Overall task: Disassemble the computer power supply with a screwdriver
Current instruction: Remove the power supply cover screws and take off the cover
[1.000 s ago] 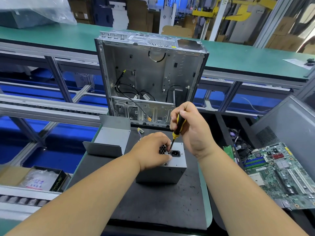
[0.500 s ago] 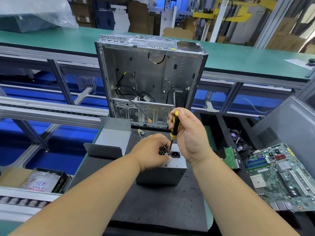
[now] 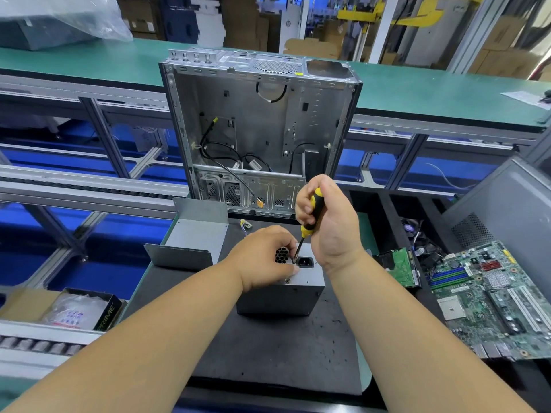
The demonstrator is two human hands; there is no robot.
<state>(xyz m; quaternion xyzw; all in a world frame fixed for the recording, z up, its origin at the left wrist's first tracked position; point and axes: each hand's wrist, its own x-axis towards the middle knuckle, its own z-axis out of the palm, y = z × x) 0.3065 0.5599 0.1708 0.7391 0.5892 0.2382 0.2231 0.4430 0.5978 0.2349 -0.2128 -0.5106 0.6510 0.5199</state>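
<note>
Since the previous frame, the right hand (image 3: 331, 225) has shifted slightly upward and rightward, and the screwdriver (image 3: 310, 217) stands more upright. That hand is wrapped around the black-and-yellow handle. The shaft slopes down and left, with its tip set on the top face of the power supply (image 3: 281, 293), just left of the black power socket (image 3: 306, 262). The left hand (image 3: 264, 257) grips the top left part of the unit, its fingers curled over the honeycomb vent (image 3: 281, 255).

The power supply sits on a dark mat (image 3: 268, 353), with bare mat on its near side and to its right up to the mat edge. A bent grey metal cover (image 3: 195, 236) lies near the unit's left side. An open computer case (image 3: 259, 129) stands upright at the mat's far end, close behind the right hand. A motherboard (image 3: 492, 299) lies well apart to the right, beyond the mat edge, with a small green board (image 3: 399, 266) between it and the right wrist.
</note>
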